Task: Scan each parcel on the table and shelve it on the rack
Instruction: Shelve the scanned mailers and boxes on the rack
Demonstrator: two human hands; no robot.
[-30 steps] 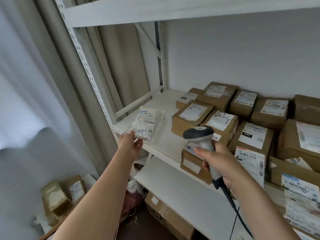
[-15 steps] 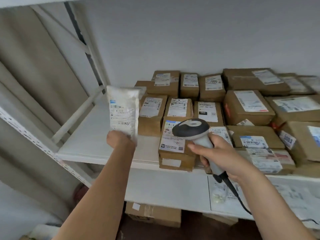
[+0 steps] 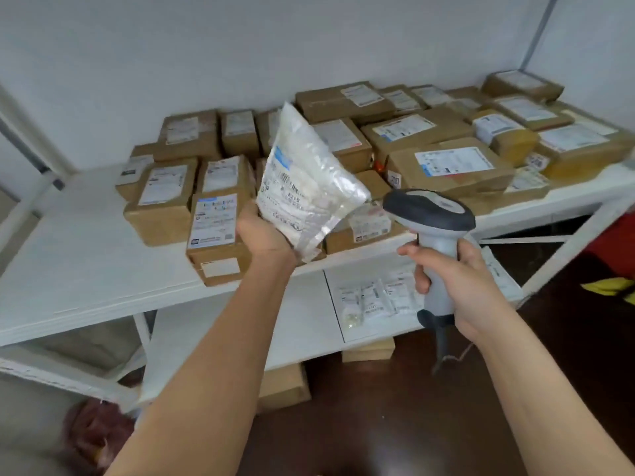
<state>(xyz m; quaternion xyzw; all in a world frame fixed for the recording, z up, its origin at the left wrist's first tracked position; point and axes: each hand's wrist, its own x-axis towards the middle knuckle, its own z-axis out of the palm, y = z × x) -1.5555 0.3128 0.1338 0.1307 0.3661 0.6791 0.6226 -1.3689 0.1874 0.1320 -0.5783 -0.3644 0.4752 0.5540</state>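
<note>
Nearest, two bare forearms reach forward from the bottom edge. The right hand [image 3: 457, 283] has its fingers and thumb wrapped round the grey handle of a barcode scanner [image 3: 433, 231], whose dark head tilts up and to the left, with its cable hanging down below the wrist. Just left of it, the left hand [image 3: 263, 235] grips the lower end of a white plastic mailer parcel [image 3: 305, 187], fingers curled behind it and the thumb side at its left edge. The parcel is held up in the air in front of the rack, tilted with its top leaning left, its printed label facing the camera; the scanner head sits just right of its lower corner, apart from it.

Beyond the hands stands the white metal rack [image 3: 86, 269]. Its lower shelf carries a few small clear packets [image 3: 374, 297] on the right, and cardboard boxes rest on the dark floor beneath.

On the upper shelf lie many brown cardboard boxes [image 3: 450, 166] with white shipping labels, packed close and partly stacked, filling the middle and right; the near left part of that shelf is bare white board. One labelled box [image 3: 216, 235] sits at the front edge, just left of the left hand. Farthest is a plain pale wall [image 3: 206, 46].
</note>
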